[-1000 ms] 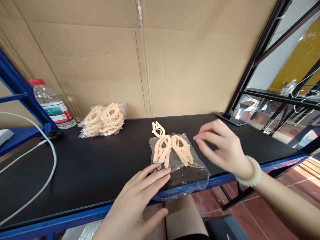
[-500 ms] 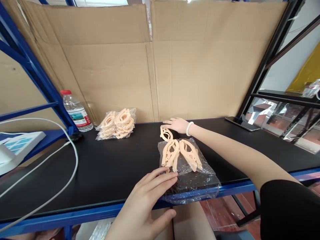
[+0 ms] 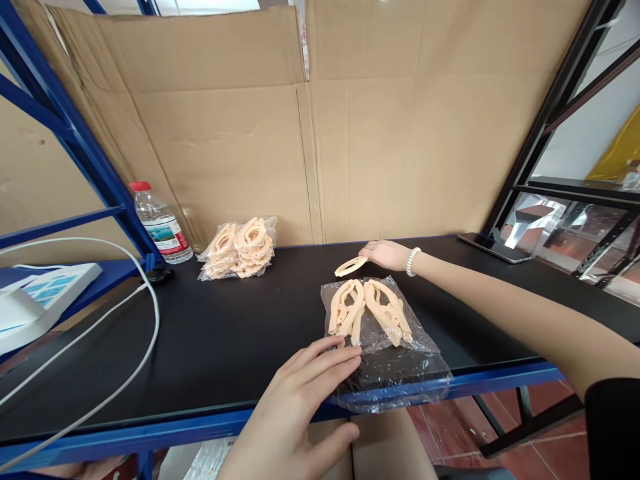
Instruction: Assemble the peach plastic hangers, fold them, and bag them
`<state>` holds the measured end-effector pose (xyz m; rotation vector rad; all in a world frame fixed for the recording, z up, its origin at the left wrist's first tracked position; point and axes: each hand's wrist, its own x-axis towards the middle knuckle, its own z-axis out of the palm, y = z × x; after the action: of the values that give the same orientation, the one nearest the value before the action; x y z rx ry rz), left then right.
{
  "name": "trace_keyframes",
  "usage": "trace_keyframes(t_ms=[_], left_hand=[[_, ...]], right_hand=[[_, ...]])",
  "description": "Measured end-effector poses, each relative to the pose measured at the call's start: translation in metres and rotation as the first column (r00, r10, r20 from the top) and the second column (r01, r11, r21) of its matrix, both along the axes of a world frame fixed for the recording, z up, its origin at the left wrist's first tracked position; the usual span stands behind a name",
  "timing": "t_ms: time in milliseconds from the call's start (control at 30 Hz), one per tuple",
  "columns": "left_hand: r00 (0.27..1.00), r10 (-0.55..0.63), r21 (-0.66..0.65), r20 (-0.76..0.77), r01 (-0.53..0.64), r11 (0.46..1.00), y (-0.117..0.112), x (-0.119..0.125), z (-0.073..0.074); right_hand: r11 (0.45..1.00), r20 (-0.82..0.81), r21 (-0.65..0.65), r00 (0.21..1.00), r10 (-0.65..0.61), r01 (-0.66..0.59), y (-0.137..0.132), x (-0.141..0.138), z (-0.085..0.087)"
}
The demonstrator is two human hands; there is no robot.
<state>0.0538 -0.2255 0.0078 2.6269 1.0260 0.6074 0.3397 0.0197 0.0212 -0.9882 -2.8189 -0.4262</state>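
Observation:
My right hand [image 3: 385, 255], with a white bead bracelet at the wrist, pinches one end of a peach plastic folding hanger [image 3: 350, 267] over the back of the black table. The hanger is tilted, seen nearly edge-on. Closer to me lies a clear plastic bag [image 3: 400, 373] with several peach folding hangers [image 3: 385, 310] in two side-by-side stacks. Fingers outstretched, my left hand [image 3: 305, 393] rests at the bag's left side, its fingertips touching the film just below the left stack. The lower part of the bag hangs over the table's front edge.
A packed bag of folding hangers [image 3: 240, 248] stands at the back left, beside a water bottle [image 3: 163, 223]. White cable [image 3: 156, 313] loops over the left side of the table. A phone or tablet [image 3: 493, 247] lies back right. Cardboard [image 3: 225, 147] walls the rear.
My right hand has moved right and lifted the single hanger, now tilted in its grip. My left hand and the bag keep their places; the view has shifted slightly.

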Motion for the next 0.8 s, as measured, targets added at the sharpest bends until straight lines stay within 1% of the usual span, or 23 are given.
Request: trace_keyframes(t_ms=[100, 200, 300, 400, 467, 533, 567, 633, 667, 700, 800], left_hand=[[1.0, 0.0, 0.0, -0.008, 0.0, 1.0, 0.0, 0.0, 0.0], [1.0, -0.005, 0.001, -0.019, 0.005, 1.0, 0.0, 0.0, -0.001], [1.0, -0.007, 0.023, -0.011, 0.007, 1.0, 0.001, -0.001, -0.002], [1.0, -0.014, 0.056, 0.003, 0.014, 0.998, 0.001, -0.001, -0.003], [1.0, -0.02, 0.082, 0.008, 0.019, 0.996, 0.001, -0.001, -0.004], [1.0, -0.022, 0.107, 0.015, 0.021, 0.994, 0.0, -0.001, -0.004], [1.0, -0.023, 0.117, 0.017, 0.021, 0.993, 0.0, -0.001, -0.004], [1.0, -0.021, 0.124, 0.016, 0.019, 0.992, 0.0, -0.001, -0.004], [1.0, -0.02, 0.122, 0.012, 0.019, 0.992, 0.0, -0.001, -0.005], [1.0, -0.02, 0.117, 0.005, 0.019, 0.993, 0.001, -0.001, -0.005], [1.0, -0.019, 0.096, 0.001, 0.019, 0.995, 0.002, -0.001, -0.006]], right_hand=[[1.0, -0.12, -0.007, 0.993, -0.019, 0.018, -0.02, 0.018, 0.003], [0.998, -0.276, 0.038, 0.96, -0.042, 0.055, -0.053, 0.034, 0.01], [0.991, -0.416, 0.081, 0.907, -0.064, 0.107, -0.102, 0.046, 0.021], [0.981, -0.555, 0.125, 0.83, -0.053, 0.146, -0.161, 0.049, 0.034], [0.972, -0.57, 0.182, 0.821, -0.021, 0.151, -0.203, 0.049, 0.04], [0.951, -0.533, 0.282, 0.844, 0.049, 0.123, -0.241, 0.047, 0.042], [0.942, -0.494, 0.305, 0.869, 0.03, 0.14, -0.258, 0.046, 0.041], [0.919, -0.48, 0.353, 0.877, 0.015, 0.177, -0.286, 0.043, 0.036], [0.917, -0.461, 0.356, 0.887, 0.004, 0.181, -0.297, 0.04, 0.032], [0.927, -0.425, 0.331, 0.905, -0.022, 0.178, -0.305, 0.038, 0.028], [0.917, -0.426, 0.365, 0.905, 0.01, 0.161, -0.316, 0.025, 0.019]])
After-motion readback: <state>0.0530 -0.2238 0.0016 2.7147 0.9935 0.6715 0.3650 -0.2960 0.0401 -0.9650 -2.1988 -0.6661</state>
